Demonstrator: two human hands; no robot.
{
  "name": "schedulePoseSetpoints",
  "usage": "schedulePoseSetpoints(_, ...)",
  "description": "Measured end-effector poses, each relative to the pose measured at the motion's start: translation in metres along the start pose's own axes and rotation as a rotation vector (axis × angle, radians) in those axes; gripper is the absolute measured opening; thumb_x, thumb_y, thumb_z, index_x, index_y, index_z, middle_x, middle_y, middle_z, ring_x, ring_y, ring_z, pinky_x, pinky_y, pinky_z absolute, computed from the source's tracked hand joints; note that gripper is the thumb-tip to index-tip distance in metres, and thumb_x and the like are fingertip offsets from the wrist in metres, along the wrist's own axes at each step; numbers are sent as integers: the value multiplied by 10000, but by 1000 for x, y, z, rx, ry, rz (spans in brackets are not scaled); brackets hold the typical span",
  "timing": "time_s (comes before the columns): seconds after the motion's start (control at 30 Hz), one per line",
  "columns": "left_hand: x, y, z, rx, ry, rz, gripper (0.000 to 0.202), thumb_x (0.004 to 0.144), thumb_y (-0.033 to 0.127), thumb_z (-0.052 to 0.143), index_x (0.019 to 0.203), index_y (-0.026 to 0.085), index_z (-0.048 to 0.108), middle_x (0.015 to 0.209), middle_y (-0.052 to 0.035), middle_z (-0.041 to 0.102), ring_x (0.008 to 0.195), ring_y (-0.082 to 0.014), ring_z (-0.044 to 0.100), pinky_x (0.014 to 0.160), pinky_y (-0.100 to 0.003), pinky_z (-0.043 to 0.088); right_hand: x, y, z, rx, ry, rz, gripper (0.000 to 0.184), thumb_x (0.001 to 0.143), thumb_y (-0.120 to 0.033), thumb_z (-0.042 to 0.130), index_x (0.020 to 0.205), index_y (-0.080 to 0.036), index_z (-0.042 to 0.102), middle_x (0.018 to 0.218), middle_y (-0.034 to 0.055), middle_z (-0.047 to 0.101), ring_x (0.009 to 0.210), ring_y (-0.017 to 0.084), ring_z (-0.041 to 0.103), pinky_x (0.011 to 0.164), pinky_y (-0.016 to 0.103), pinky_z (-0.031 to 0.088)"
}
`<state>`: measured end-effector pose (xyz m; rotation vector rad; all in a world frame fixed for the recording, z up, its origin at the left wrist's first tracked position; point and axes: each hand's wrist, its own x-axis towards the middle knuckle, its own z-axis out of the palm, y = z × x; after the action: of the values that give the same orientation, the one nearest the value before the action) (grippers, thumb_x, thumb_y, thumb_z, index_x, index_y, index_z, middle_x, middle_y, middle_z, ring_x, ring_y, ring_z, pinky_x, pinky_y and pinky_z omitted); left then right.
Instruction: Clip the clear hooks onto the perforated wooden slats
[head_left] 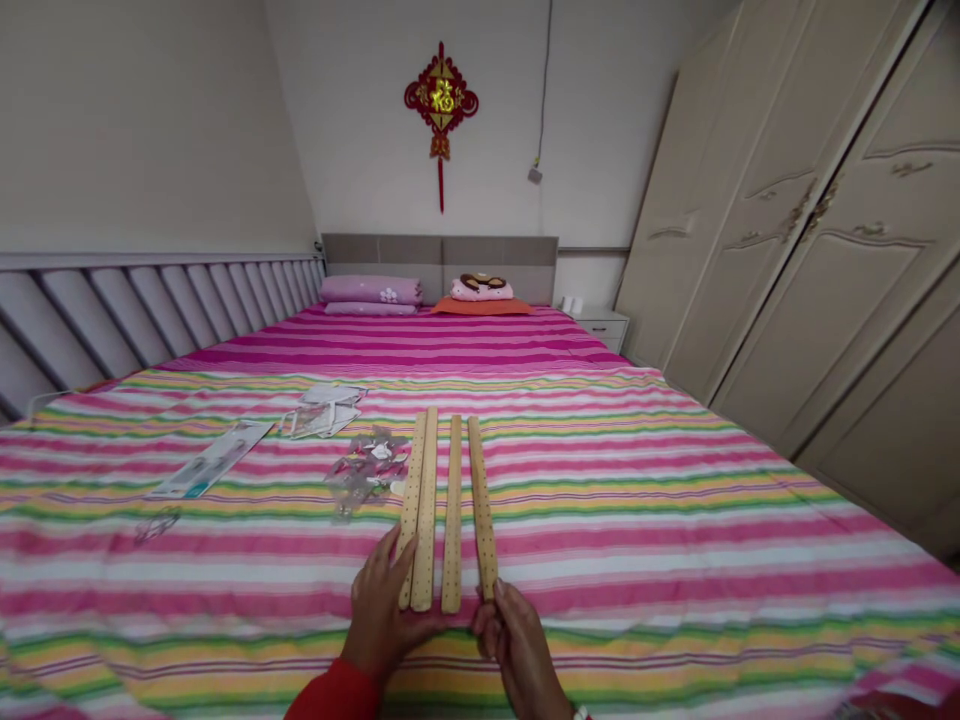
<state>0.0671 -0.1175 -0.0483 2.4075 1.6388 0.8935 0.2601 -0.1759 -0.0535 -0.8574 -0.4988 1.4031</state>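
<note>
Several long light wooden slats [451, 510] with rows of small holes lie side by side on a striped bedspread [675, 520], pointing away from me. My left hand [386, 615] rests at their near ends, fingers spread against the two left slats. My right hand [514, 640] is closed in a pinch round the near end of the rightmost slat [482, 505]. A red sleeve covers my left forearm.
Clear plastic bags of small parts [366, 468], a folded white packet [324, 412] and a printed sheet [214, 462] lie left of the slats. Pillows [373, 291] sit at the headboard. A cream wardrobe [810, 230] lines the right side, a padded rail [150, 310] the left.
</note>
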Motion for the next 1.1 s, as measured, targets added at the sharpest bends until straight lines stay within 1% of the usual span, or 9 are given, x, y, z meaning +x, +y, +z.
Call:
schedulePoseSetpoints(0.1,-3,10,0,82,-51,53,913,495,676,734,1319,353,510,1450,-104,426,1332,-399,337,1059,-568,248,-1,-1,0,5,-6,3,368,759,-483,694,719,-139,570,499,14,607,370,55,400,378,179,248)
schedulePoseSetpoints(0.17,-2,12,3,100,-65,90,836,543,670,714,1300,369,527,1414,-89,478,1318,-386,368,1062,-560,242,0,-1,0,4,-9,6,364,758,-478,696,731,-134,580,505,15,609,370,52,395,376,176,239)
schedulePoseSetpoints(0.3,5,7,13,101,1,236,712,616,636,690,1249,329,585,1349,-90,550,1258,-333,465,994,-464,387,2,2,-4,-13,-38,19,384,760,-495,686,782,-118,618,517,19,610,374,52,400,378,177,252)
schedulePoseSetpoints(0.37,8,3,15,107,65,326,704,633,635,677,1249,305,585,1335,-93,561,1231,-313,497,942,-430,444,4,4,-6,-21,-56,24,408,753,-511,685,805,-110,632,521,20,610,378,53,409,381,176,261)
schedulePoseSetpoints(0.43,9,1,15,123,115,378,707,643,635,669,1252,289,580,1328,-96,567,1213,-305,516,916,-420,470,5,6,-7,-29,-61,29,423,751,-522,681,816,-107,635,522,21,611,375,50,411,376,171,252)
schedulePoseSetpoints(0.63,10,5,8,160,132,414,740,636,669,648,1256,270,574,1322,-106,571,1194,-307,537,888,-419,498,7,10,-5,-94,-53,-4,420,751,-548,663,748,-137,580,506,6,603,339,44,403,351,165,233)
schedulePoseSetpoints(0.77,12,5,8,161,135,419,738,641,667,647,1266,282,566,1311,-102,581,1180,-305,549,874,-409,506,6,11,-3,-186,-69,-37,395,770,-532,652,763,-145,570,520,-7,606,319,41,401,341,169,211)
schedulePoseSetpoints(0.87,11,5,9,171,142,411,700,657,638,657,1265,302,567,1321,-95,573,1182,-307,547,866,-409,507,6,10,-2,-179,-77,-31,398,765,-537,652,761,-147,570,533,-8,610,326,40,404,346,171,218)
schedulePoseSetpoints(1.1,10,5,14,212,162,426,647,676,645,634,1232,319,593,1317,-90,576,1186,-309,540,848,-414,509,7,8,-3,-142,-85,-6,396,737,-519,685,712,-143,565,522,-6,602,334,35,395,355,172,206)
